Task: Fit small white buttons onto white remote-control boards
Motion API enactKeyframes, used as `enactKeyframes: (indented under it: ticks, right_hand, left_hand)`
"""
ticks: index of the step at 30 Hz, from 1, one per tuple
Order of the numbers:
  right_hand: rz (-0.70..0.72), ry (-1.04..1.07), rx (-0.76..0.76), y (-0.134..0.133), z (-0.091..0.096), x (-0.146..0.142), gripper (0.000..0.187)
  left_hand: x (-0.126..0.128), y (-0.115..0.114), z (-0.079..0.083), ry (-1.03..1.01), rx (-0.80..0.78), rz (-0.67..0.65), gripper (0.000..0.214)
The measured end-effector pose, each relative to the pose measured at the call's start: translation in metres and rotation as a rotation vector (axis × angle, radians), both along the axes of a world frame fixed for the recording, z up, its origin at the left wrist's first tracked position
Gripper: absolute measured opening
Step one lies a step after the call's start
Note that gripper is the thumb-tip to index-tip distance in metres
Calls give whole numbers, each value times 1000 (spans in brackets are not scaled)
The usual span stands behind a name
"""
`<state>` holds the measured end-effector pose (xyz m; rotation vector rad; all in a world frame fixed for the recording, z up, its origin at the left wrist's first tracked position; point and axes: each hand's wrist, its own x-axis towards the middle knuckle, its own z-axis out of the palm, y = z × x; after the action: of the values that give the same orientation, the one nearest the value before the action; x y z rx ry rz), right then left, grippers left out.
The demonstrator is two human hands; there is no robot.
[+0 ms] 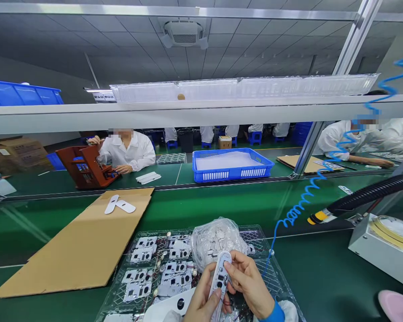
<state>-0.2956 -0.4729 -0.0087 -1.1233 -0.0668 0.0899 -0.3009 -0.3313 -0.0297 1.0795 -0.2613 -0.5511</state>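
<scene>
A long white plastic casing [218, 282] with a rounded end and dark cutouts or parts along its face is held tilted upright near the bottom middle. My left hand [203, 298] is closed around its lower part, the thumb lying on its face. From the other side, my right hand [250, 282] pinches the upper part between thumb and fingers. Thin wires show under the casing. Behind it, a clear plastic bag [218, 237] of small round parts rests on a clear tray [120, 290] of white circuit boards [176, 268]. Another white casing [174, 306] lies by my left wrist.
A cardboard sheet [77, 246] with two white casings [119, 205] lies left. A coiled blue hose [298, 205], a black pipe [369, 194] and a grey box [382, 250] stand right. Beyond the green belt [174, 205] are a blue basket [233, 172] and a co-worker [127, 152].
</scene>
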Motion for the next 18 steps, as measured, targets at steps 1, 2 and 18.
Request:
enactKeyframes:
  ticks: [1,2,18]
  right_hand:
    - [0,-3,-7,0,0,0,31]
    - [0,-5,-13,1,1,0,31]
    - [297,-219,-651,16,-17,-8,29]
  left_hand:
    - [0,0,2,10,6,15,57]
    - [-1,-1,4,22,14,28,56]
    - [2,7,23,7,188,448,43]
